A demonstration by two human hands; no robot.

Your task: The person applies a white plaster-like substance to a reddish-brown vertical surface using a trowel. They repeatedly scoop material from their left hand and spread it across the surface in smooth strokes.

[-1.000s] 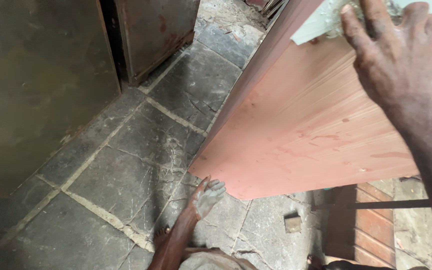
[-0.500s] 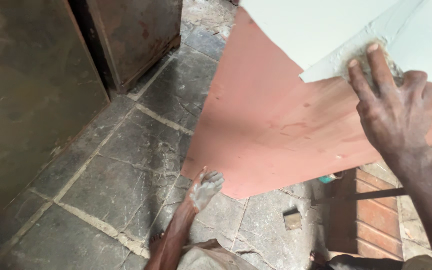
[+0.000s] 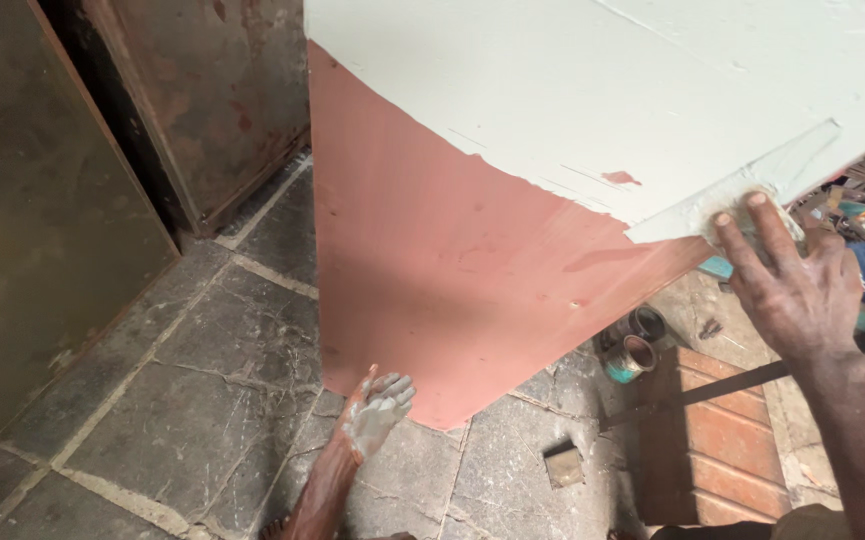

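A rough workshop: stone-slab floor (image 3: 202, 370), rusty metal doors (image 3: 222, 90), half-coated board (image 3: 512, 200), paint tins (image 3: 637, 355).
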